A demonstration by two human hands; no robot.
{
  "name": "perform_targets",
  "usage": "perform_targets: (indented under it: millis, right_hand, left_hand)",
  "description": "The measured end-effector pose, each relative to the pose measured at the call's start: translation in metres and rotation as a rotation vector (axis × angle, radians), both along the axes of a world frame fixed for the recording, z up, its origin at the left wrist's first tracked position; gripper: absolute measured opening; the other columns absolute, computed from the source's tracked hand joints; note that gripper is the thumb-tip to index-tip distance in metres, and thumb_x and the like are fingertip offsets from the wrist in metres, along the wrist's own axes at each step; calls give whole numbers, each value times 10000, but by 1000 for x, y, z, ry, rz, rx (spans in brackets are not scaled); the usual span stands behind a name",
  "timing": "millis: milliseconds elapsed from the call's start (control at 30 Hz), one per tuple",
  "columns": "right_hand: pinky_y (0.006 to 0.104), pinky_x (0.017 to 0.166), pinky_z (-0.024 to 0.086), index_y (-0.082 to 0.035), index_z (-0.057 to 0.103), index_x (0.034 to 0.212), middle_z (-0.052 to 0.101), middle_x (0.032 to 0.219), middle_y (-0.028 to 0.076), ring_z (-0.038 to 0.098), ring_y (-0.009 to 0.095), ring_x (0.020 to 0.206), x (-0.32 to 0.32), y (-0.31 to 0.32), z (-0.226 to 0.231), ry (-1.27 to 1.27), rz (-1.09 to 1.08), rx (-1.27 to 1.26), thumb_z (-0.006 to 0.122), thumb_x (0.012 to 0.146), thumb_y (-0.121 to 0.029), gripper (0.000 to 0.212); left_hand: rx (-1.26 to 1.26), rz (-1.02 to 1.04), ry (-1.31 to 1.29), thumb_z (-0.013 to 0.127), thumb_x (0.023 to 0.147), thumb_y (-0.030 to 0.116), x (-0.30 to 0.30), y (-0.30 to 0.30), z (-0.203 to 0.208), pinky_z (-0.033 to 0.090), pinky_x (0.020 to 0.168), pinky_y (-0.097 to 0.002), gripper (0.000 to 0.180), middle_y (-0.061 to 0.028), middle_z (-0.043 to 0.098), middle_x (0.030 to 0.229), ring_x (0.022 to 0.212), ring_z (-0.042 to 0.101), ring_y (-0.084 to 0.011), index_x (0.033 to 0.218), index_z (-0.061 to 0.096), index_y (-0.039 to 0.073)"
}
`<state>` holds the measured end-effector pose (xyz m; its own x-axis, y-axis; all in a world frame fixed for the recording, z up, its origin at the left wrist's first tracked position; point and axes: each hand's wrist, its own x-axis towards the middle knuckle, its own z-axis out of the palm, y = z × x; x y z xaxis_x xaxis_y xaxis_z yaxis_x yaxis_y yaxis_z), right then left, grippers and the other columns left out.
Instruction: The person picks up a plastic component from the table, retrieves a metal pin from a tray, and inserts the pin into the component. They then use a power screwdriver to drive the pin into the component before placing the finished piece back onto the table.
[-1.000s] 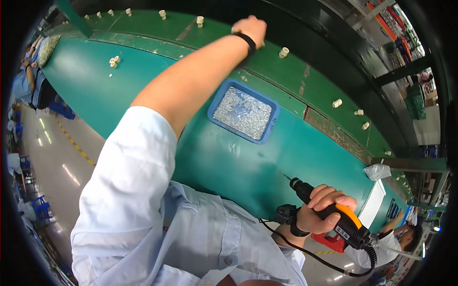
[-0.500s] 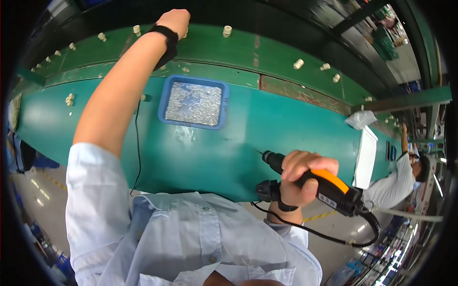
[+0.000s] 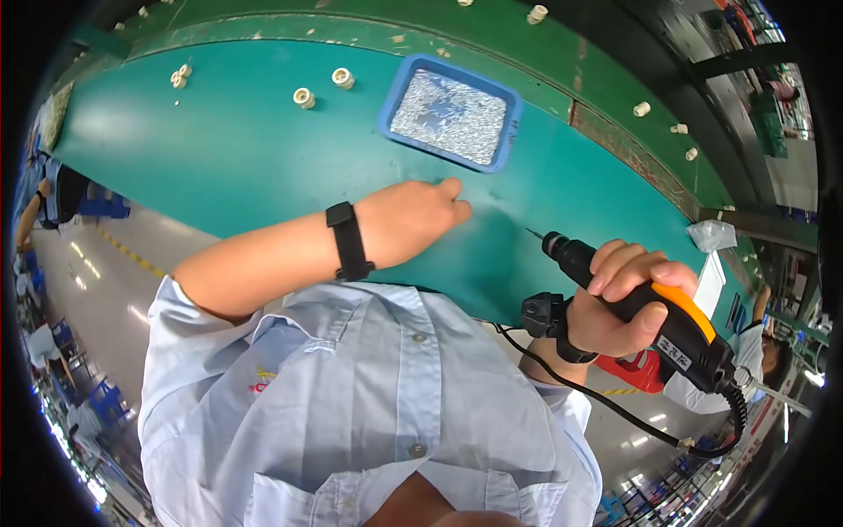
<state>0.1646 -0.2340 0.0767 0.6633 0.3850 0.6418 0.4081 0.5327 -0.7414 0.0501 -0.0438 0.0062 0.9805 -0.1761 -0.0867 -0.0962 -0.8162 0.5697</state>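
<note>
My right hand [image 3: 628,294] is wrapped round a black and orange electric screwdriver [image 3: 645,303], its thin bit pointing left over the table. A black cable runs from its rear end. In front of my chest, my left hand [image 3: 408,221] is closed, thumb and forefinger together; whatever is between the fingertips is hidden or too small to make out. Just beyond that hand lies a blue tray [image 3: 384,123] holding many small silvery metal pieces [image 3: 465,119]. Two cream-white round fittings [image 3: 304,97] stand on the green table left of the tray.
A cluster of small cream pieces [image 3: 181,76] lies on the green tabletop [image 3: 237,149] at far left. More fittings [image 3: 537,14] line the green ledge behind. A clear plastic bag [image 3: 712,234] and a white sheet [image 3: 709,283] are at right, near another person [image 3: 746,369].
My left hand has come back from the far ledge to in front of my chest. The whole view has shifted. Fittings left of the tray now show. My right hand keeps hold of the screwdriver.
</note>
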Motion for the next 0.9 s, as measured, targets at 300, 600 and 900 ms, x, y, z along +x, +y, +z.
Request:
perform_targets:
  millis: [300, 600, 900]
  right_hand:
    - [262, 444, 332, -50, 466, 1009, 450, 577, 27, 439, 126, 456, -2, 4, -2, 1, -14, -5, 502, 896, -349, 322]
    - [259, 441, 332, -53, 463, 1012, 440, 562, 25, 432, 126, 444, -3, 8, -2, -7, -16, -20, 504, 895, -351, 323]
    - [260, 432, 332, -52, 453, 1008, 437, 556, 20, 431, 123, 438, -4, 13, -3, 9, -2, -40, 519, 890, -356, 332]
  left_hand:
    - [-10, -19, 9, 665, 762, 173, 3, 20, 17, 465, 652, -430, 264, -131, 501, 906, 774, 579, -346, 943, 526, 39]
    - [-196, 194, 36, 700, 742, 148, 73, 70, -11, 469, 668, -398, 141, -122, 606, 820, 756, 593, -293, 779, 625, 34]
    - [-256, 277, -281, 702, 733, 137, 65, 69, -15, 459, 660, -379, 107, -89, 608, 776, 761, 582, -283, 744, 646, 46]
